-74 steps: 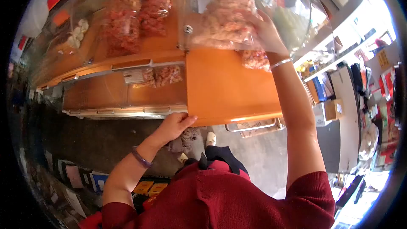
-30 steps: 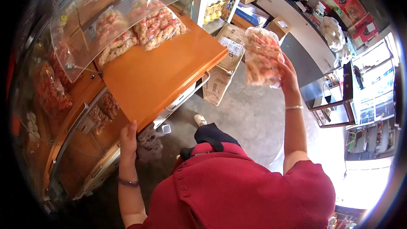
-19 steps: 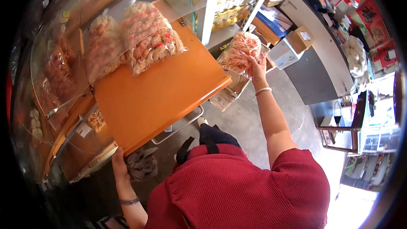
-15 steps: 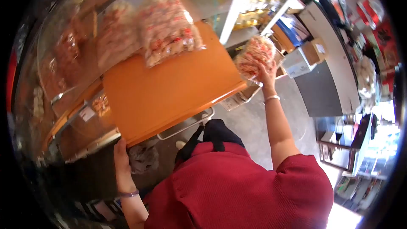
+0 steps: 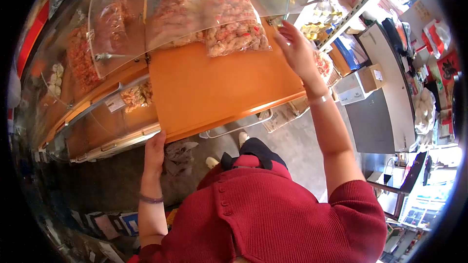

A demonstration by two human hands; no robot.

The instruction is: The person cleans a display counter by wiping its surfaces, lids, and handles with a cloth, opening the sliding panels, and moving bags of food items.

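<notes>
My left hand (image 5: 154, 152) has its fingers at the near left corner of an orange board (image 5: 219, 85), closed on its edge. My right hand (image 5: 298, 51) is raised over the board's far right corner, fingers apart and fingertips close to the lower corner of a clear glass panel (image 5: 265, 0). Whether they touch the glass I cannot tell. A clear bag of pale, red-flecked snacks (image 5: 236, 31) lies at the back of the board, with a second similar bag (image 5: 175, 14) to its left behind the glass. Another bag (image 5: 323, 64) shows partly behind my right wrist.
Left of the board is a glass-covered display case with bagged orange snacks (image 5: 83, 56) and a label card (image 5: 115, 102). A white metal rail (image 5: 234, 130) runs below the board. Cardboard boxes (image 5: 370, 79) and a grey cabinet (image 5: 368, 117) stand to the right.
My right hand has let go of the snack bag at the right and moved up and left to the glass panel's corner. My left hand stays at the board's corner. The view has shifted.
</notes>
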